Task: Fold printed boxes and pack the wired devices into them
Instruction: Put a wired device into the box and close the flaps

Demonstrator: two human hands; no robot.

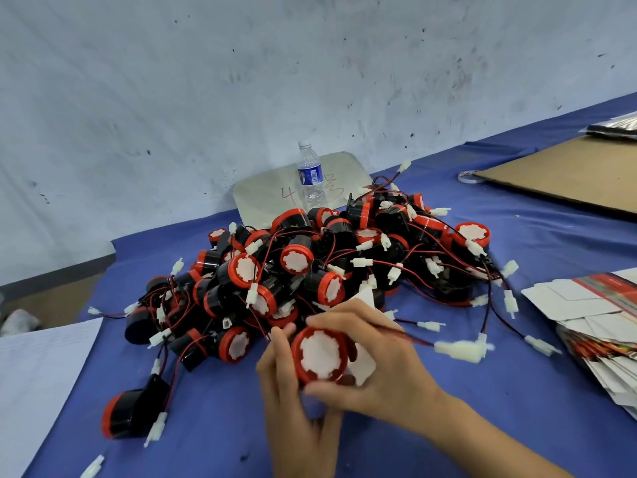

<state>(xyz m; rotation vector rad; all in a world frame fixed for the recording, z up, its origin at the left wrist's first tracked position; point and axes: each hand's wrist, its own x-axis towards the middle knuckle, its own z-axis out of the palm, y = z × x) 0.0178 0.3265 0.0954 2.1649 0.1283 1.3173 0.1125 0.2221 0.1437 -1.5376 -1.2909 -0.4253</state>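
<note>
— How far along does the packing look?

— Early, I'd judge. The pile of black-and-red wired devices (310,263) stands tall on the blue cloth table (517,408), and the stack of flat printed cardboard boxes (593,326) at the right edge lies unfolded. No finished box is in sight.

— And the hands?

— Both grip one round black device with a red rim and white face (322,353), just in front of the pile. The left hand (293,405) curls round its left side. The right hand (382,370) wraps the other, with a bit of white card (363,369) behind it; whether that is a box, I cannot tell.

— Its lead?

— A thin red-and-black wire runs right to a white plastic connector (462,350), blurred, clear of the hands.
</note>
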